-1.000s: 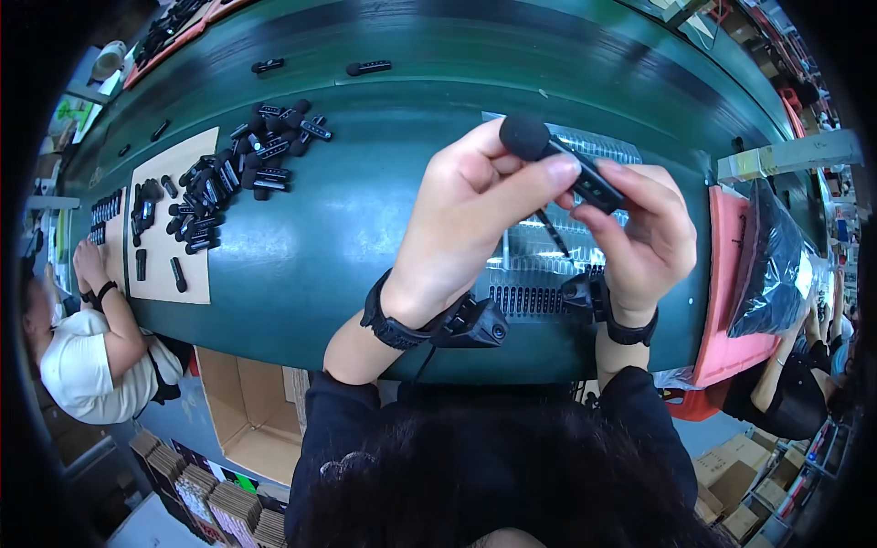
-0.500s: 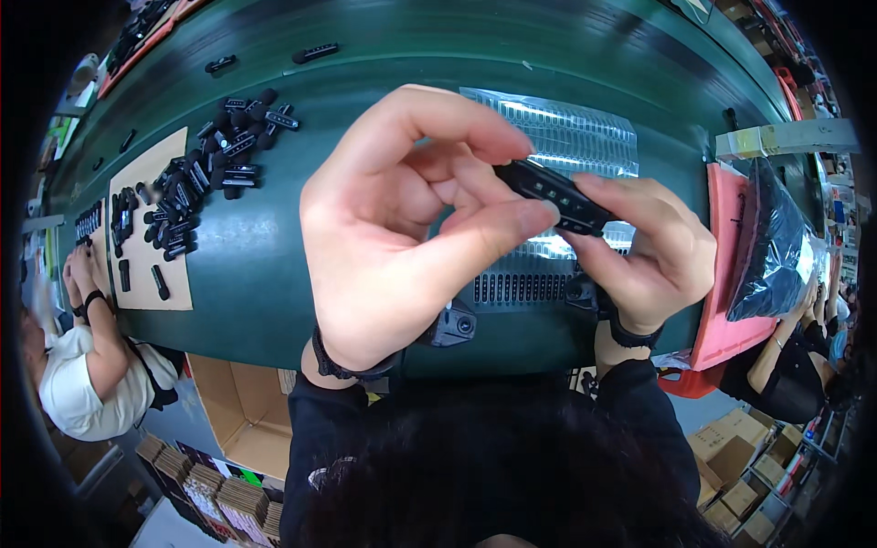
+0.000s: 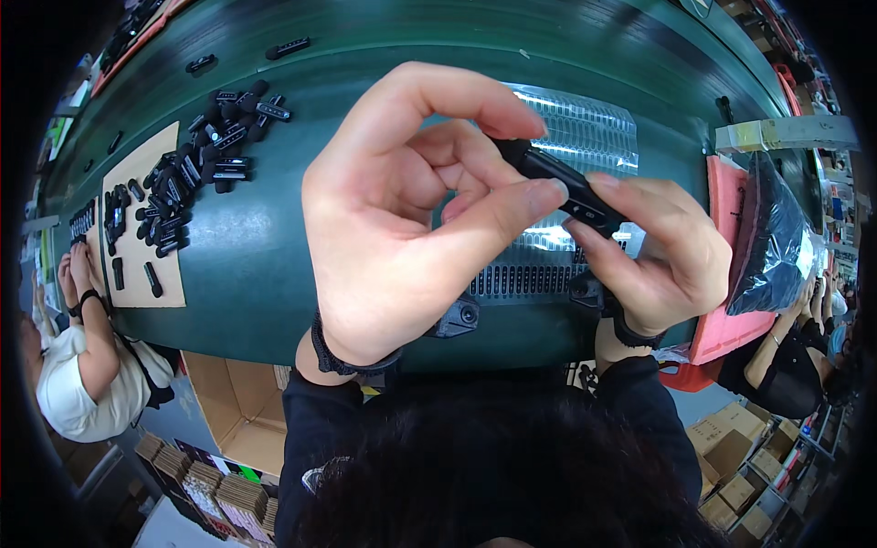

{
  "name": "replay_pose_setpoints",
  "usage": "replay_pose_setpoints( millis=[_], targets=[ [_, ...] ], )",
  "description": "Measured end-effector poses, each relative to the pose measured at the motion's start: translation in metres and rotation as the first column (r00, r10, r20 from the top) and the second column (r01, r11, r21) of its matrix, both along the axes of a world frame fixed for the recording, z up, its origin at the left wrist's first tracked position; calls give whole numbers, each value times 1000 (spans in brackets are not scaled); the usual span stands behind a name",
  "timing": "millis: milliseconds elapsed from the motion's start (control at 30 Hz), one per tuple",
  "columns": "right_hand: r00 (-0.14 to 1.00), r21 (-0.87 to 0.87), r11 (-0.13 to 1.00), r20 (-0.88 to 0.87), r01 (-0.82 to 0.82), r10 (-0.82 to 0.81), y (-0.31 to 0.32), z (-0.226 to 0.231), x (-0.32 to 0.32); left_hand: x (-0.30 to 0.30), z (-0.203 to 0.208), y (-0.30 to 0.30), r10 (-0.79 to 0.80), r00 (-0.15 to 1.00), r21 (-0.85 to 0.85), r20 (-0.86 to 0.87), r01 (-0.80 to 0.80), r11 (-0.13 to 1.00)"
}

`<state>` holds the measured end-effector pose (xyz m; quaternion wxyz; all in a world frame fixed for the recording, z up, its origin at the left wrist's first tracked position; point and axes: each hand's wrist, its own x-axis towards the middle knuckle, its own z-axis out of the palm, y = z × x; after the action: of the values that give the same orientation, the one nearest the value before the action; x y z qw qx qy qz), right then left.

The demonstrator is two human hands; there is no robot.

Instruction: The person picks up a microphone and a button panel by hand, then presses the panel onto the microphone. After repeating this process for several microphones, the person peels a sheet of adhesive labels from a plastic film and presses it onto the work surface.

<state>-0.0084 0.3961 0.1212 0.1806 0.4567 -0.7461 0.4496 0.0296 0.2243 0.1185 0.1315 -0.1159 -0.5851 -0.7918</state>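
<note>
Between my two hands is a small black clip-on microphone (image 3: 568,183), tilted down to the right, with a dark rounded tip at its left end. My left hand (image 3: 388,215) pinches that end between thumb and forefinger. On the lower right end, the thumb and forefinger of my right hand (image 3: 671,247) are closed. Beneath the hands lies a clear plastic sheet (image 3: 594,128) with rows of oblong outlines. A row of dark oblong pieces (image 3: 521,281) shows along its near edge; my hands hide part of the sheet.
A pile of similar black microphones (image 3: 178,187) spreads over a tan board (image 3: 174,283) and the green table (image 3: 251,237) at left. A co-worker (image 3: 91,374) sits there. At right, a bagged dark bundle (image 3: 772,247) rests on pink foam (image 3: 722,306). An open carton (image 3: 242,402) stands below the table.
The microphone has been rolled over: the face with a row of small metallic spots has given way to a smoother face with small marks. My right hand has shifted slightly right and down.
</note>
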Motion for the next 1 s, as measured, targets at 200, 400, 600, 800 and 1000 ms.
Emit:
replay_pose_setpoints(
  millis=[200, 400, 600, 800, 1000],
  targets=[
    [995, -23, 999, -94, -22, 19, -3, 1, -6, 1, 1, 1, 21, 998, -157, -52, -29, 987],
    [997, -7, 999, -70, -38, 37, -2, 5, -7, 1, 2, 0, 7, 998, -80, -57, -11, 997],
    [996, -35, 996, -33, -83, 82, -1, 5, -7, 3, 5, -4, -46, 998, 66, 31, 44, 997],
    [995, 13, 995, -12, -97, 97, 3, 8, -6, 3, 4, -3, 1, 1000, 25, 28, -2, 1000],
    [987, 12, 989, 72, -144, 143, 10, 8, -8, 1, 8, -4, -156, 980, 266, 121, 119, 957]
  ],
)
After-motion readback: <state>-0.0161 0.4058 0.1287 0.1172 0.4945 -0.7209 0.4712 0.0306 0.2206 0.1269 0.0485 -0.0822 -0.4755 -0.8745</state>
